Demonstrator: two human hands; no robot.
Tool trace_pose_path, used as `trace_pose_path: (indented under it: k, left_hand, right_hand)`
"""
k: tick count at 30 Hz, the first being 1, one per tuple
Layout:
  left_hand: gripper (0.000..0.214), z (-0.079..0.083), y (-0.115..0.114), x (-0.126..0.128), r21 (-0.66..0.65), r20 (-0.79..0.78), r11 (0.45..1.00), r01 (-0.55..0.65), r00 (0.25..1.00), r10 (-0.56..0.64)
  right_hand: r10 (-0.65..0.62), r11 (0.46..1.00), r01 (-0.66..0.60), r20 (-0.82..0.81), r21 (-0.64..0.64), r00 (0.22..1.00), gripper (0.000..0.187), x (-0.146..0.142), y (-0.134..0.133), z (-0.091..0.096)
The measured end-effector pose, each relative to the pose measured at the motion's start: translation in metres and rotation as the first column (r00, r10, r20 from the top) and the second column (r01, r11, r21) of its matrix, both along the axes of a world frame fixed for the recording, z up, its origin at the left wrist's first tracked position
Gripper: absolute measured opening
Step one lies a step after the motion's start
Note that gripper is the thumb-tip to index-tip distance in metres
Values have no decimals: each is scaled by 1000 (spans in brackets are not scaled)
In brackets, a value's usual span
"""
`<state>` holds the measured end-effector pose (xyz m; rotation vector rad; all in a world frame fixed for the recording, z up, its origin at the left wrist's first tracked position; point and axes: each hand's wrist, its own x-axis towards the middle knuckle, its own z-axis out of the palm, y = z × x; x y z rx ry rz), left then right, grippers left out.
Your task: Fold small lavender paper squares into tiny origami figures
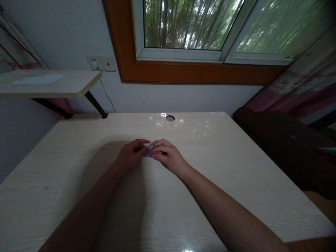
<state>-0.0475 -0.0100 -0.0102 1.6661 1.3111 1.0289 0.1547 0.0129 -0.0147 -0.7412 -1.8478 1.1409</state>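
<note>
My left hand (131,154) and my right hand (168,155) meet at the middle of a pale wooden desk (78,168). Both pinch a small light purple piece, seemingly folded paper (148,151), between their fingertips. Most of the piece is hidden by my fingers. Both forearms stretch in from the bottom edge and rest low over the desktop.
A round cable hole (170,118) sits near the desk's far edge. A raised side shelf (49,83) stands at the back left, below wall sockets (101,63). A window (194,28) is behind the desk. Dark furniture (283,147) lies to the right.
</note>
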Motion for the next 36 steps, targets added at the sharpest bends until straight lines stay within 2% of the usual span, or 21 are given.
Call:
trace_pose_path:
  k: [9, 17, 24, 29, 36]
  left_hand:
    - [39, 1, -1, 1, -34, 107, 998, 61, 993, -57]
    - [38, 0, -1, 0, -9, 113, 999, 49, 992, -47]
    - [41, -2, 0, 0, 17, 107, 999, 41, 993, -43]
    - [43, -1, 0, 0, 26, 73, 999, 41, 996, -43]
    - [43, -2, 0, -1, 25, 55, 998, 49, 997, -50]
  right_hand:
    - [-30, 994, 19, -94, -112, 995, 13, 1, 2, -2]
    - [-54, 989, 37, -120, -140, 991, 11, 1, 1, -3]
    - [-78, 988, 68, -72, -137, 994, 19, 1, 2, -7]
    - [-102, 977, 93, -41, -192, 994, 27, 1, 1, -11]
    - [-103, 970, 71, -130, -231, 986, 33, -1, 1, -8]
